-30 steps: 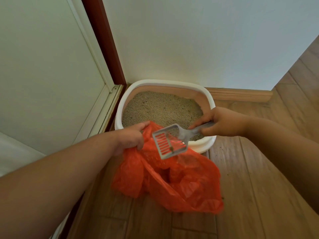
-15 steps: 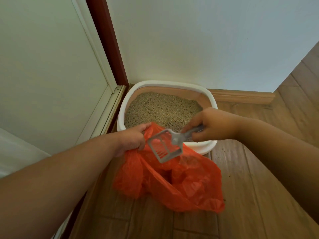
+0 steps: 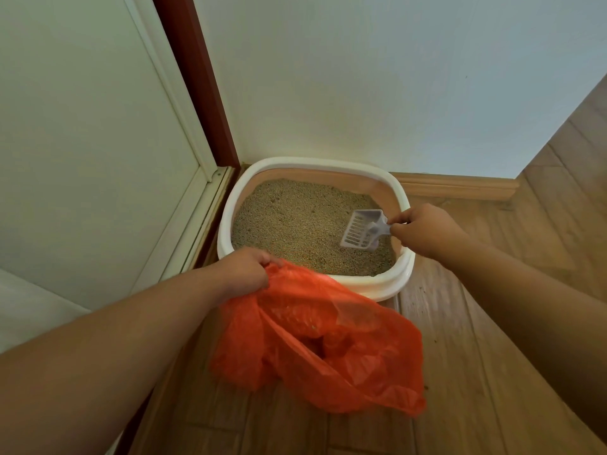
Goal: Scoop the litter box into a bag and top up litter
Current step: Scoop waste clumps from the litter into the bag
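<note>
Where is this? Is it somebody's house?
Probably yes, a corner of a home with a cat: a litter box full of litter sits on a wooden floor beside a door frame.

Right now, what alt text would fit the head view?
A right hand holds a slotted grey scoop over litter in a white litter box, while the left hand grips an orange plastic bag on the wooden floor in front.

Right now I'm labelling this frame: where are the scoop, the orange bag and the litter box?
scoop [image 3: 356, 228]: head view, on its slotted blade.
orange bag [image 3: 345, 349]: head view, on its crumpled middle.
litter box [image 3: 226, 208]: head view, on its white left rim.
</note>
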Demonstrator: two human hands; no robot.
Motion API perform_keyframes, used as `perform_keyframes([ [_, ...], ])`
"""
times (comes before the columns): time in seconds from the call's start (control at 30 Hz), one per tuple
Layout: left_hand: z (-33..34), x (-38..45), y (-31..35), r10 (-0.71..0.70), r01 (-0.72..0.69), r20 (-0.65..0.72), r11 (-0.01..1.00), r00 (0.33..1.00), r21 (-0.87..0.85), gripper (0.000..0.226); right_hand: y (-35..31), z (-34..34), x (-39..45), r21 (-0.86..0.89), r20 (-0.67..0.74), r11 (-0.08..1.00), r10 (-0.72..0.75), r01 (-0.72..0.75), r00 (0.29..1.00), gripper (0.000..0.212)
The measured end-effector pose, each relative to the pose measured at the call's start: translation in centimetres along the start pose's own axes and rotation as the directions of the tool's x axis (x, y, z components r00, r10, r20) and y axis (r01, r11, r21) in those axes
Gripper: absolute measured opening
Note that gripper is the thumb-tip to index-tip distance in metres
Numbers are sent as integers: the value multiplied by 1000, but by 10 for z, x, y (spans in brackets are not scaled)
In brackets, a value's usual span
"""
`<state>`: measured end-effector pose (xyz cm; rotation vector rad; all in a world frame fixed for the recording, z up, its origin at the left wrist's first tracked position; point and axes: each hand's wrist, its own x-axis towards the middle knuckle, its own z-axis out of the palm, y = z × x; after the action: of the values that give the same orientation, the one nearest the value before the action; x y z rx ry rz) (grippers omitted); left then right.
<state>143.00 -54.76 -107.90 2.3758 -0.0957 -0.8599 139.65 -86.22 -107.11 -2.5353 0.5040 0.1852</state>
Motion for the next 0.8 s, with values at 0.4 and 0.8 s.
perform_keyframes([
  [0.4, -2, 12, -12, 36, -36, -1, 996, 999, 82, 49, -1, 33, 19, -168, 139, 985, 70, -46, 988, 26],
  [0.8, -5, 25, -25, 62, -59, -71, 997, 996, 50, 53, -14, 61, 32, 66, 130, 998, -4, -5, 992, 29],
])
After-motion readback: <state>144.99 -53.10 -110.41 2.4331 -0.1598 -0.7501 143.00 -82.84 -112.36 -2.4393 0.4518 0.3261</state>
